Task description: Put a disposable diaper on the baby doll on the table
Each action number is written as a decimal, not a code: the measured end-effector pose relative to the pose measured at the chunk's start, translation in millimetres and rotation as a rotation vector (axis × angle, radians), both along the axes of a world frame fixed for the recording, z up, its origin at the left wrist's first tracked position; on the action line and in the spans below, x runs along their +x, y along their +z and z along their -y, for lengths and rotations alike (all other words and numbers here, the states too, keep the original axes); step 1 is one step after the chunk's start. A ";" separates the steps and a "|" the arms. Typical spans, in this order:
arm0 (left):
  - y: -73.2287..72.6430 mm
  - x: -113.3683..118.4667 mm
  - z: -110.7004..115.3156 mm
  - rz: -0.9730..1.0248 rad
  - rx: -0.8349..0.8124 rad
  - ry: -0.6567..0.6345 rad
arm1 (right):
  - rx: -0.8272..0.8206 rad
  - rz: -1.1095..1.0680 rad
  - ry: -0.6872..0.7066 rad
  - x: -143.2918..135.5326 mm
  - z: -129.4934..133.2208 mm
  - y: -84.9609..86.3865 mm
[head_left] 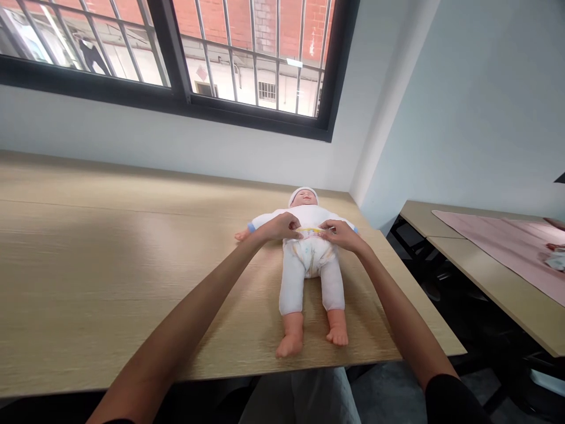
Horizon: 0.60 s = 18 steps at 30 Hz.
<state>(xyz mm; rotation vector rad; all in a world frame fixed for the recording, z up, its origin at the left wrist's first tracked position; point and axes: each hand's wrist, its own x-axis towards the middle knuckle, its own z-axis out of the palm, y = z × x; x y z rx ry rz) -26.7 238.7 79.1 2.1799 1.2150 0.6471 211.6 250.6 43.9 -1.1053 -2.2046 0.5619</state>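
A baby doll (pixel 304 213) lies on its back on the wooden table, its head toward the window wall and its bare feet toward me. It wears a white cap, a white top with blue cuffs and white leg coverings. Around its hips is a white diaper (pixel 314 257), with a yellow strip (pixel 310 229) along the waist. My left hand (pixel 285 226) pinches the diaper's waist edge at the left. At the right end of that edge, my right hand (pixel 339 234) is closed in a similar pinch. The fingertips are small and partly hidden against the white cloth.
The wooden table (pixel 110 277) runs along the wall below a barred window (pixel 251 59). Across a gap on the right stands a second table (pixel 498 277) with a pink cloth (pixel 498 241). At its far right edge, part of a person's hand (pixel 554 223) shows.
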 end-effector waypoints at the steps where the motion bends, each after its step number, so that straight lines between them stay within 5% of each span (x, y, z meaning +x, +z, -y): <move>1: 0.1 -0.7 0.1 -0.012 -0.025 -0.021 | 0.002 0.030 0.002 -1.5 0.5 2.5; 11: -7.0 -9.2 -12.5 0.054 -0.204 -0.151 | -0.155 0.181 0.240 3.3 -14.2 19.0; 18: -7.0 -1.4 -8.3 0.036 -0.033 0.092 | -0.121 0.038 0.160 3.5 -19.4 17.0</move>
